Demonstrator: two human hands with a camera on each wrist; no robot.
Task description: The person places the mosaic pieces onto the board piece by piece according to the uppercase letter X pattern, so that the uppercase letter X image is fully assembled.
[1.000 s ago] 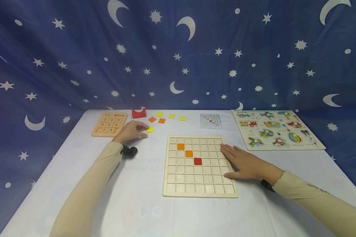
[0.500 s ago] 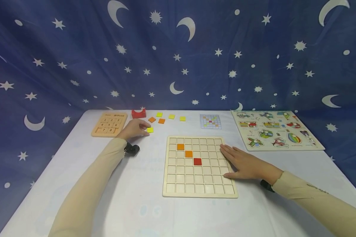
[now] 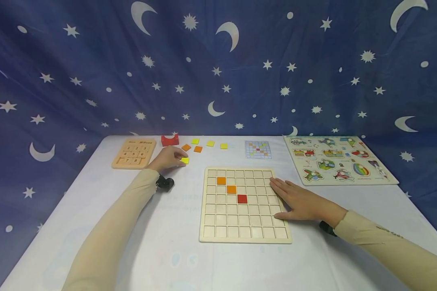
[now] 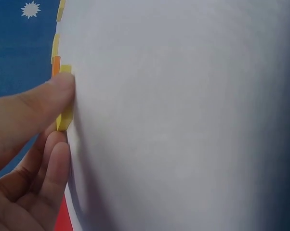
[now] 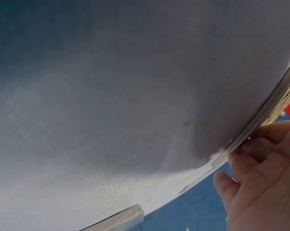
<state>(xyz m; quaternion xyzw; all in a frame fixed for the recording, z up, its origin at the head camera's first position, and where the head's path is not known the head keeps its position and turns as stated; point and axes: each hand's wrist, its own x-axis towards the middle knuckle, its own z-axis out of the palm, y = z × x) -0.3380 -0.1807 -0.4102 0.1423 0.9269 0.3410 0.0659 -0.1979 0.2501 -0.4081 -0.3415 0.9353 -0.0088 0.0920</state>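
Note:
My left hand (image 3: 167, 157) pinches a yellow square tile (image 3: 185, 161) between thumb and fingers, low over the table. In the left wrist view the thumb covers part of that yellow tile (image 4: 65, 118). A wooden grid board (image 3: 236, 237) lies at the middle of the table. Set in its cells along a diagonal are two orange tiles (image 3: 221, 180) and a red tile (image 3: 242, 199). My right hand (image 3: 302, 202) rests with extended fingers on the board's right edge; in the right wrist view its fingers (image 5: 246, 163) touch the board's side.
Behind the left hand lie loose orange tiles (image 3: 198, 149) and yellow tiles (image 3: 210, 143), near a red block (image 3: 170, 140). A number puzzle (image 3: 132, 153) stands left, a printed pattern card (image 3: 258, 149) at the back, and a picture puzzle board (image 3: 340, 161) at back right.
My left hand has moved slightly right and closed its fingers on the yellow tile, which has shifted a little toward me. The right hand stays on the board.

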